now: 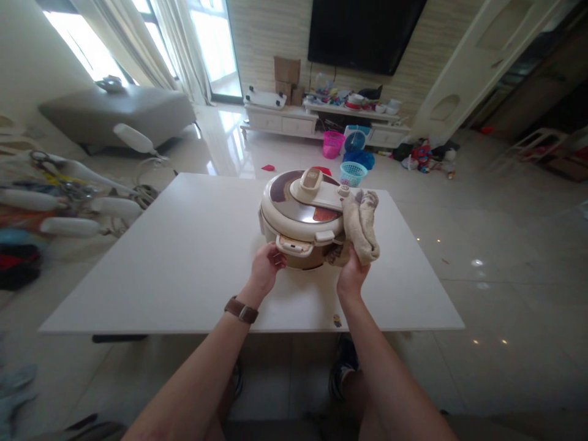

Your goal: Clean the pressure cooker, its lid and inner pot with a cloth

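Note:
A cream electric pressure cooker [305, 208] with a shiny lid and a brown lower body stands on the white table [193, 263]. My left hand [267, 267] has its fingers curled at the left end of the cooker's front handle [294, 246]. A folded beige towel [361, 226] lies against the cooker's right side and rises to lid height. My right hand [353, 274] grips the towel from below, and most of its fingers are hidden behind the cloth. The towel covers part of the cooker's right wall.
A small sticker [337, 320] is at the table's near edge. Beyond the table are a teal basket [353, 173], a pink basket [333, 144] and a low cabinet [280, 119]. White-padded equipment [68, 227] stands left, near a grey ottoman [124, 116].

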Action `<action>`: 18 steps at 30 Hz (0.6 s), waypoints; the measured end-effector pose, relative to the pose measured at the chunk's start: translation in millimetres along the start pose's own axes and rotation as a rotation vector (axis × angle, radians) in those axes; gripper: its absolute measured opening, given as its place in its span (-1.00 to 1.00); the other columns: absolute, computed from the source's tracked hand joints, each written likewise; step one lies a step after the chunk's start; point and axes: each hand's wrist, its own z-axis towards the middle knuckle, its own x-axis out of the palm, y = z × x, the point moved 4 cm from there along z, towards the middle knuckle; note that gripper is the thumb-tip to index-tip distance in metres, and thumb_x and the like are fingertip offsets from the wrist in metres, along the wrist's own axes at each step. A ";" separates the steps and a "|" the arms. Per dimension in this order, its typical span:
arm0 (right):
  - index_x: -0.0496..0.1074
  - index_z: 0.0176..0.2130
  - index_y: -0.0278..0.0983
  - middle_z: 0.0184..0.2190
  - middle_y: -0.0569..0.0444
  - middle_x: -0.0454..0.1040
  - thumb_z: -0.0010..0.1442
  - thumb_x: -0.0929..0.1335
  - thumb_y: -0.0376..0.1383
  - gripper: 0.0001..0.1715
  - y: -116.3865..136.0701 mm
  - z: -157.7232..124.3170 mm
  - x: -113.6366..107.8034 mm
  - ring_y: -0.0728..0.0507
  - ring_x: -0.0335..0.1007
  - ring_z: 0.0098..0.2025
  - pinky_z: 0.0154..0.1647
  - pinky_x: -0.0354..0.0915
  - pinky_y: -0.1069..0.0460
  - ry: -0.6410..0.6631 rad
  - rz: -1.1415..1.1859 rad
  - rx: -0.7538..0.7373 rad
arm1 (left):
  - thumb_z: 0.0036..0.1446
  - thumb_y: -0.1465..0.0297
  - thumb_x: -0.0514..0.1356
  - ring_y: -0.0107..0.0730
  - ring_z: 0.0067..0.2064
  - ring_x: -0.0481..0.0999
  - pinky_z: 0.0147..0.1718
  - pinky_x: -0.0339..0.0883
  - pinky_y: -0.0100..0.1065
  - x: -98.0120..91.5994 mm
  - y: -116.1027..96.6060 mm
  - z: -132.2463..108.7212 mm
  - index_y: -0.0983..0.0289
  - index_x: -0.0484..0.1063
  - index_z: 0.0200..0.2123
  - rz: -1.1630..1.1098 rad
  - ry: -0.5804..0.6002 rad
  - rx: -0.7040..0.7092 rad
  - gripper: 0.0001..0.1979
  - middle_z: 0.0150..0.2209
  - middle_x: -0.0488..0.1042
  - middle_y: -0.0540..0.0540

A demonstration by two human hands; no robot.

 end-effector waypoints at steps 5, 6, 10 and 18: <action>0.59 -0.01 -0.24 0.01 0.08 0.67 0.12 0.48 -0.19 -0.57 -9.0 19.7 -3.2 -0.17 0.59 0.17 0.27 0.49 -0.13 -0.134 0.127 0.153 | -0.14 0.46 0.17 -0.33 -0.64 0.39 -0.63 0.19 -0.38 11.0 9.3 -2.2 0.27 0.43 -0.52 0.054 0.075 0.117 -0.96 -0.63 0.43 0.09; 0.57 0.00 -0.25 0.01 0.08 0.67 0.10 0.48 -0.20 -0.56 -13.1 24.0 -4.0 -0.16 0.60 0.14 0.24 0.51 -0.12 -0.164 0.183 0.218 | -0.16 0.47 0.17 -0.33 -0.65 0.39 -0.63 0.19 -0.37 11.3 10.2 -2.0 0.27 0.42 -0.54 0.053 0.067 0.136 -0.96 -0.64 0.42 0.09; 0.52 0.02 -0.28 -0.03 0.08 0.67 0.16 0.41 -0.26 -0.58 -29.3 33.9 -3.3 -0.08 0.65 0.02 0.11 0.57 -0.01 -0.164 0.381 0.492 | -0.19 0.53 0.19 -0.33 -0.66 0.41 -0.63 0.23 -0.37 11.4 16.4 -2.3 0.27 0.42 -0.56 0.051 0.038 0.138 -0.93 -0.64 0.43 0.06; 0.51 0.02 -0.28 -0.04 0.03 0.68 0.25 0.34 -0.28 -0.64 -23.4 38.7 -5.8 -0.11 0.65 0.01 0.14 0.58 -0.08 -0.002 0.454 0.561 | -0.05 0.37 0.34 -0.29 -0.62 0.49 -0.60 0.26 -0.34 18.7 24.6 -10.0 0.38 0.61 -0.47 0.193 0.243 0.123 -0.85 -0.51 0.61 0.30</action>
